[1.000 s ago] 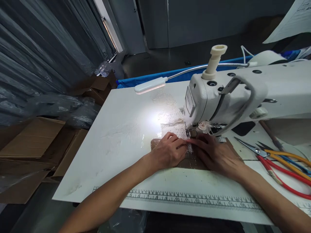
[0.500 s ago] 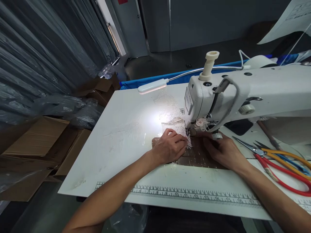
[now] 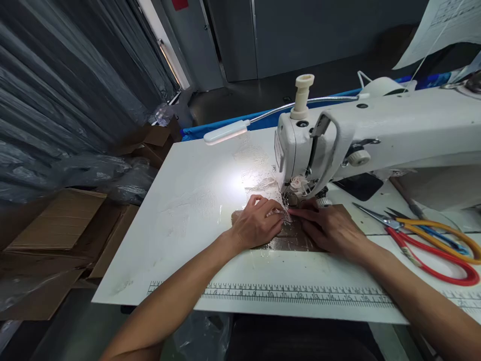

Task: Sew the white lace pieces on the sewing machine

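Rests a curled left hand (image 3: 259, 221) on white lace (image 3: 265, 192) beside the head of the sewing machine (image 3: 398, 125), over a brown sheet (image 3: 295, 240) on the worktop (image 3: 180, 240). Extends the right hand (image 3: 332, 228) forefinger-first to the lace's edge. Cannot tell pinching from pressing in either grip.

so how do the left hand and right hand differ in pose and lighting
The left hand has its fingers bent over the white lace, while the right hand stretches its index finger out leftward. The left hand is in brighter light; the right hand is more shaded. Both are palm down over the brown piece.
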Demonstrator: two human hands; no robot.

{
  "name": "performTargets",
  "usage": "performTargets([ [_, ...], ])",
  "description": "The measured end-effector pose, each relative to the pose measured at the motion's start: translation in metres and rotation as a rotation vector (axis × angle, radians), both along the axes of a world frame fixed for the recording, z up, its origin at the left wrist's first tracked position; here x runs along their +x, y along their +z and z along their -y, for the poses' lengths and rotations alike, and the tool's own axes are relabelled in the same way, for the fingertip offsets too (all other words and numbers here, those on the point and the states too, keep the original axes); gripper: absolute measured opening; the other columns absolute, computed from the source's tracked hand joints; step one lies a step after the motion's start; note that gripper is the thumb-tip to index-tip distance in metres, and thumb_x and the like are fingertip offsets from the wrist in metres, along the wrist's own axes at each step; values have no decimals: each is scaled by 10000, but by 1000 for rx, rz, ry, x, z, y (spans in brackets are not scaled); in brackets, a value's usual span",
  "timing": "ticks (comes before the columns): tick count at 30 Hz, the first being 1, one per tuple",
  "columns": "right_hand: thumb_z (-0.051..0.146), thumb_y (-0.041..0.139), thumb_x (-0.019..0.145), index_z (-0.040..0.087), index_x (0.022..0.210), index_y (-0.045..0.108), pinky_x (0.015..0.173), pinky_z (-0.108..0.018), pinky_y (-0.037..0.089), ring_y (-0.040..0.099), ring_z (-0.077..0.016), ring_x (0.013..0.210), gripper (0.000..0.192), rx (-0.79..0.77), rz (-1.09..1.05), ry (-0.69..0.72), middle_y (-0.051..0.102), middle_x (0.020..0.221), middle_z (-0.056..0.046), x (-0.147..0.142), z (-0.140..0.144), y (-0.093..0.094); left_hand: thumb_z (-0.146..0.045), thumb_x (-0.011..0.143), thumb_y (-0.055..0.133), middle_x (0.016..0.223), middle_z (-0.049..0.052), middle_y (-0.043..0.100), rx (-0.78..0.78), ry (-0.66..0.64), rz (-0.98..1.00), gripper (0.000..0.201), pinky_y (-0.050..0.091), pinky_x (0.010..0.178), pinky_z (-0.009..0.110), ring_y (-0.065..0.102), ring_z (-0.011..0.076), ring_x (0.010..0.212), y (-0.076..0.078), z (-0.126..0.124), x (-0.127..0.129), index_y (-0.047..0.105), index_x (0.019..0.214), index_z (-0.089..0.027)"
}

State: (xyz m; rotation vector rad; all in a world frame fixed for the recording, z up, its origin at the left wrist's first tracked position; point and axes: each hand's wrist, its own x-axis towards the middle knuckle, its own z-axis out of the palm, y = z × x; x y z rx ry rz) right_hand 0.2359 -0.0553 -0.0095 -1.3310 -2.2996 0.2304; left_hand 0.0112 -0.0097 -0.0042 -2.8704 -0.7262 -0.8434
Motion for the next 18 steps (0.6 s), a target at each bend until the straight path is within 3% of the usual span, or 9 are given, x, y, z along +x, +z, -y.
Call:
performTargets([
  [10,297,434,955,225,1210,665,580,-283,442,590,-162,629,351,-123,-165,-89,665,818,-43,3,-3,5,-175,911,556,952,45,678,58,-10,-13,85,429,830,380,607,149,812,0,1,-1,628,868,-168],
  [18,262,429,962,225,1241,648,614,-274,445,570,-159,657,357,-45,-104,-14,637,805,-58,0,-2,4,-153,897,580,933,25,705,63,-42,11,67,435,823,374,610,133,784,-2,0,0,640,871,-169],
])
